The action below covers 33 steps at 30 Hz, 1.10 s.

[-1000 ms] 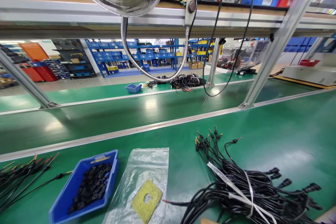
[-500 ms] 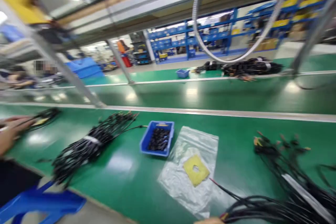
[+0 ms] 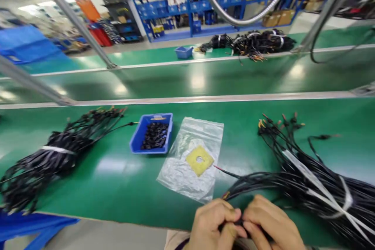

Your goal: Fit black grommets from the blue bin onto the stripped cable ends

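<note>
At the bottom edge, my left hand (image 3: 215, 222) and my right hand (image 3: 272, 224) meet fingertip to fingertip, both closed in a pinch. Between them shows a bit of black cable (image 3: 237, 223), mostly covered by the fingers. Just behind, several loose black cables (image 3: 258, 179) curve over the green table from a tied cable bundle (image 3: 325, 187) on the right. One red-tipped end points at a yellow square pad (image 3: 199, 160) with a round hole. That pad lies on a clear zip bag (image 3: 202, 131).
Left of the bag stands a blue bin (image 3: 136, 140) of small black parts. Another tied cable bundle (image 3: 55, 160) lies farther left. Beyond a metal rail (image 3: 181, 100) are more cables (image 3: 254, 45) and a small blue bin (image 3: 184, 52). A metal conduit (image 3: 222, 13) hangs overhead.
My view has turned down and toward the right. Both my hands are now in sight, pinched together; before, only a bit of one showed. A co-worker's hand at the left has left the view.
</note>
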{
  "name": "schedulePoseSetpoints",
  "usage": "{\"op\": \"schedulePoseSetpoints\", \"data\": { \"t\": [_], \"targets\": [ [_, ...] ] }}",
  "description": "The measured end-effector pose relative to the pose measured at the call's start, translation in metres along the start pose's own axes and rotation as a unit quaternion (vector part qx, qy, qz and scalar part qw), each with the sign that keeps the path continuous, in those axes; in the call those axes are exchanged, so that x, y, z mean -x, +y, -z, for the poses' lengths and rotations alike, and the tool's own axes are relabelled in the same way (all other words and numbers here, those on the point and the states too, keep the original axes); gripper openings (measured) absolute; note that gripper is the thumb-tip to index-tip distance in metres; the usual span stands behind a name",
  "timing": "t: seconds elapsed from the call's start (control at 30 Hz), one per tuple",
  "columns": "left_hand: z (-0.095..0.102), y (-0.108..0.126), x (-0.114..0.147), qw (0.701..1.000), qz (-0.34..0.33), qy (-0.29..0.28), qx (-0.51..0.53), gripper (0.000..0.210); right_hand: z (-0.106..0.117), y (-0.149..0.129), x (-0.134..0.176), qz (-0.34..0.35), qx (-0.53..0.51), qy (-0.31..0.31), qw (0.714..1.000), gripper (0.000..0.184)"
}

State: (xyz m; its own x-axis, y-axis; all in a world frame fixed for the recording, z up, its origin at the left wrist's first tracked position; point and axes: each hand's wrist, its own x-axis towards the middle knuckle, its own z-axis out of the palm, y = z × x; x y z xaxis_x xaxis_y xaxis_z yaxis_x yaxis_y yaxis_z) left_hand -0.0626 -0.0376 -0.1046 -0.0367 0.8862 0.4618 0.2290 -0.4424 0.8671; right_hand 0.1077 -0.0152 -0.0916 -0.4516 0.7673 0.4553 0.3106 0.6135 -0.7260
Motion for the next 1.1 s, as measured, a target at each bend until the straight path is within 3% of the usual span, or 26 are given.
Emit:
{"op": "schedulePoseSetpoints", "data": {
  "t": [0.1, 0.43, 0.67, 0.8, 0.93, 1.1],
  "targets": [
    [0.009, 0.009, -0.010, 0.998, 0.010, -0.057, 0.002, 0.025, -0.002, -0.012, -0.007, 0.010, 0.020, 0.012, 1.000, 0.021],
    [0.017, 0.004, -0.001, 0.993, 0.074, -0.092, -0.004, 0.017, 0.006, -0.010, -0.011, 0.015, 0.042, 0.005, 0.999, 0.016],
    [0.011, 0.013, -0.015, 0.998, -0.011, -0.066, 0.000, 0.022, 0.004, -0.012, -0.012, 0.025, 0.029, 0.002, 0.999, 0.023],
    [0.009, 0.016, -0.018, 0.998, -0.006, -0.069, -0.004, 0.027, 0.004, -0.011, -0.011, 0.020, 0.023, 0.011, 0.999, 0.022],
    [0.010, 0.015, -0.014, 0.998, 0.024, -0.060, -0.016, 0.015, 0.004, -0.009, -0.008, 0.015, 0.032, 0.026, 0.999, 0.018],
    [0.017, 0.010, -0.001, 0.994, 0.082, -0.059, 0.044, 0.050, 0.006, -0.006, -0.004, 0.006, 0.034, 0.022, 0.999, 0.015]
  ]
}}
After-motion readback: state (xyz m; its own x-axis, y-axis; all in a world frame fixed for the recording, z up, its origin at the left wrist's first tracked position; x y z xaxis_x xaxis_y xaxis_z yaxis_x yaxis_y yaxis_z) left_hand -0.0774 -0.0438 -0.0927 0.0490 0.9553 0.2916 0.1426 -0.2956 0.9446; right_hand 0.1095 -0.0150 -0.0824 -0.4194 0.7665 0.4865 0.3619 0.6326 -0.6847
